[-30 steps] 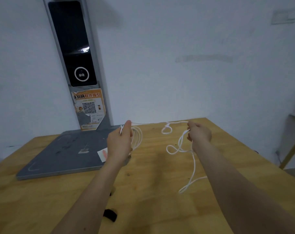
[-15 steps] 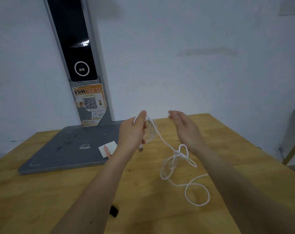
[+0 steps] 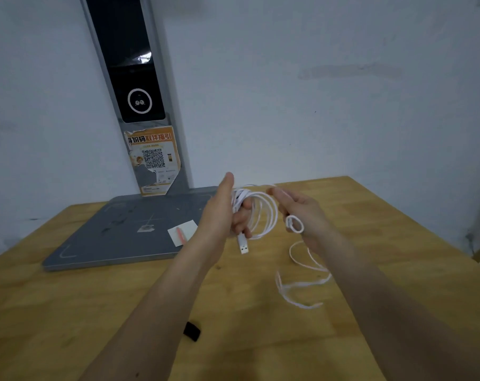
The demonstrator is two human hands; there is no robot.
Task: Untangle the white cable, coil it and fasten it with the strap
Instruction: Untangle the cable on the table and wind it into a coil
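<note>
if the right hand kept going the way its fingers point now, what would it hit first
Probably the coiled loops of the white cable held in the left hand; the right hand points left toward them. Depth is hard to judge.

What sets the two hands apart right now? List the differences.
The left hand grips the coiled loops of the white cable; the right hand only guides one strand. The left hand's thumb points up; the right hand's fingers reach toward the coil. Both hover above the wooden table, touching the same cable.

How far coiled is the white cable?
Partly coiled: several loops of the white cable hang in the left hand; its tail lies loose on the table.
</note>
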